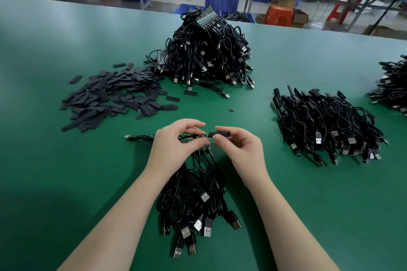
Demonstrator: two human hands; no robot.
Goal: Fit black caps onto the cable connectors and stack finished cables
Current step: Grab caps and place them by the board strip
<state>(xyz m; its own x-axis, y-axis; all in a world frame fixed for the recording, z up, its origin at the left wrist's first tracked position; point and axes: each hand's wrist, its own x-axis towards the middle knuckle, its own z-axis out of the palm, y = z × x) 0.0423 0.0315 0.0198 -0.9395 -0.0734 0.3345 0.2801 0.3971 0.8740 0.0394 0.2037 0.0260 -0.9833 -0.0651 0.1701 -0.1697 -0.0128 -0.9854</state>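
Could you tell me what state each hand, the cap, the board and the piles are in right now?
Left hand: pinching the circuit board.
Right hand: pinching the black cap.
Black cap: at the board's end, not fully on.
Circuit board: held, mostly bare.
Loose caps: scattered flat.
Big cable heap: uncapped.
Cable pile at right: capped, stacked.

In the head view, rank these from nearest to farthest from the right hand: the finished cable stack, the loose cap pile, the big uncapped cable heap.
1. Finished cable stack, on the table to the right of the right hand.
2. Loose cap pile, across to the far left, past the left hand.
3. Big uncapped cable heap, straight ahead toward the table's far edge; close to the cap pile in distance.
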